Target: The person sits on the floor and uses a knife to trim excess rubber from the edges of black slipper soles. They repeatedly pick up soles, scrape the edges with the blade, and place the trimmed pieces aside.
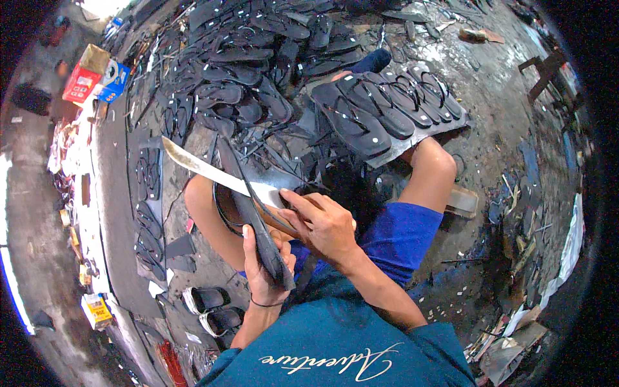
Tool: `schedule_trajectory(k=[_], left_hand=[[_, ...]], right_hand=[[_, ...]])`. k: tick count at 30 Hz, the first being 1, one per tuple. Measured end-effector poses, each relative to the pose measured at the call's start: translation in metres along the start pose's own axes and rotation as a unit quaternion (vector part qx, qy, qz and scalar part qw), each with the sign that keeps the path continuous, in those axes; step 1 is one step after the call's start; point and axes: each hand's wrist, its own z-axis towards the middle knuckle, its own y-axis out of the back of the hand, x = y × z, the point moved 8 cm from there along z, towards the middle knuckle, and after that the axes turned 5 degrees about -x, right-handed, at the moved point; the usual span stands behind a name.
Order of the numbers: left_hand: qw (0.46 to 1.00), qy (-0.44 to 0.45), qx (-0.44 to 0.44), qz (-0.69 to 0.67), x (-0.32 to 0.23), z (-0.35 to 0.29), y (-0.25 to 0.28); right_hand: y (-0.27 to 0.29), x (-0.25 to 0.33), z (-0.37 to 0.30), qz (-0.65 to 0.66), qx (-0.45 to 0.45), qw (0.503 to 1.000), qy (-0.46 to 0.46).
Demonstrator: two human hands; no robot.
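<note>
My left hand (265,267) grips a black flip-flop (253,219) near its lower end, thumb along one side, so the sole stands on edge. Its strap loops out on the left side. In my right hand (327,227) is a large knife (207,170) with a curved blade. The fingers are closed near the blade's lower right end, and its handle is mostly hidden. The blade slants up to the left and crosses the flip-flop at mid-length; whether its edge touches the sole I cannot tell.
A big heap of black flip-flops (251,71) lies ahead. Several more stand in a row on a board (422,134) beyond my right knee. Other flip-flops (148,222) line the left, near a pair of shoes (216,309). Red and blue boxes (90,80) sit far left.
</note>
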Motion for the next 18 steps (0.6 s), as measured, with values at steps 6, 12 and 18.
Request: schedule_trajectory(k=[6, 12, 18], left_hand=[[0.996, 0.030, -0.075, 0.043, 0.004, -0.004, 0.003], [0.913, -0.061, -0.025, 0.403, 0.018, -0.028, 0.058], [0.897, -0.175, -0.045, 0.404, -0.083, 0.039, -0.004]], right_hand=[[-0.009, 0.001, 0.030, 0.038, 0.002, 0.999, -0.029], [-0.003, -0.018, 0.054, 0.264, 0.176, 0.902, -0.292], [0.042, 0.013, 0.023, 0.234, 0.040, 0.961, -0.141]])
